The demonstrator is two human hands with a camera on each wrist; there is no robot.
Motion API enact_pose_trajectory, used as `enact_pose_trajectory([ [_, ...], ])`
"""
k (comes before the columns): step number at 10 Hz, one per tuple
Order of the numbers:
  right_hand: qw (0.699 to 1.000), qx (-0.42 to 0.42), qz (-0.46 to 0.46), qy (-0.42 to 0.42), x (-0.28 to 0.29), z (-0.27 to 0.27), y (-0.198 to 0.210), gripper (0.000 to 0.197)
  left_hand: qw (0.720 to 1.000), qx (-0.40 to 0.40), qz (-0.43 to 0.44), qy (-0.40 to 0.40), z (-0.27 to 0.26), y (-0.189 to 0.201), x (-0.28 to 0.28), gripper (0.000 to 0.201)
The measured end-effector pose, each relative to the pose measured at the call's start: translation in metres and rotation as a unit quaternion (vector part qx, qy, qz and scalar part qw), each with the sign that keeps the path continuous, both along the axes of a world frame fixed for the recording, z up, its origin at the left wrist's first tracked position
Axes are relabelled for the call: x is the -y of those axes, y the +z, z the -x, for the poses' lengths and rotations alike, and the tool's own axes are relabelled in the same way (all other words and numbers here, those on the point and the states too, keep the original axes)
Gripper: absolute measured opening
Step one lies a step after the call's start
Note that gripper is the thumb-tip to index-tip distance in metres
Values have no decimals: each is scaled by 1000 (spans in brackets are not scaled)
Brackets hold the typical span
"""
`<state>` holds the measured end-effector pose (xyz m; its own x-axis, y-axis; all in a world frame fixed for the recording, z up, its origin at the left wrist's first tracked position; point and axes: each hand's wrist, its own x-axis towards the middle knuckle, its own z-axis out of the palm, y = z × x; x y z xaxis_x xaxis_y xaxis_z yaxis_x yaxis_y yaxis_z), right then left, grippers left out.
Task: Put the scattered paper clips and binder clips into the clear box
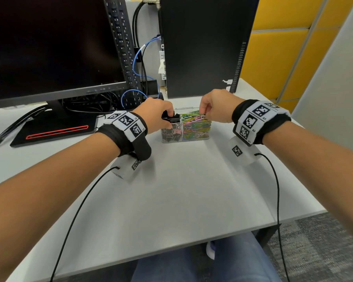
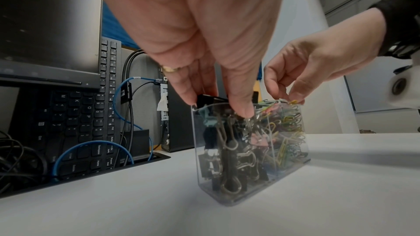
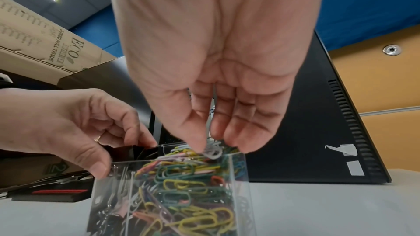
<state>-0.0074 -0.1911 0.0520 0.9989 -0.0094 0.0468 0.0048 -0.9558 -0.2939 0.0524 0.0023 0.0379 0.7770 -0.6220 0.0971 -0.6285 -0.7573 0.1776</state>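
The clear box [image 1: 192, 137] stands on the grey table with two compartments. Its left compartment holds binder clips [image 2: 229, 152]. The right one is heaped with coloured paper clips [image 1: 196, 127]. My left hand [image 1: 170, 119] pinches a black binder clip [image 2: 210, 99] at the rim of the left compartment, thumb on the near wall. My right hand [image 3: 216, 147] hovers just over the right compartment, thumb and fingertips pinching a silver paper clip [image 3: 213, 152] that touches the top of the heap. In the left wrist view the right hand [image 2: 288, 99] sits at the box's far rim.
A monitor [image 1: 49, 47] on a black base [image 1: 55, 129] stands at the back left. An upright keyboard [image 1: 122, 47] and cables [image 1: 139, 64] are behind the box. A black computer tower [image 1: 204, 43] rises right behind it. Bare table [image 1: 181, 190] lies between box and front edge.
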Motion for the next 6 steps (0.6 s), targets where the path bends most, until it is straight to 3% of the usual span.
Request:
enact_pose_trajectory([
  [3, 999, 12, 43, -5, -13, -3, 2, 17, 1000, 3, -4, 1, 2, 1, 0, 30],
  [5, 998, 36, -20, -49, -9, 11, 5, 22, 999, -23, 41, 19, 16, -3, -7, 48],
  [6, 988, 109, -87, -74, 0, 27, 2, 24, 997, -24, 76, 21, 33, -7, -15, 61],
])
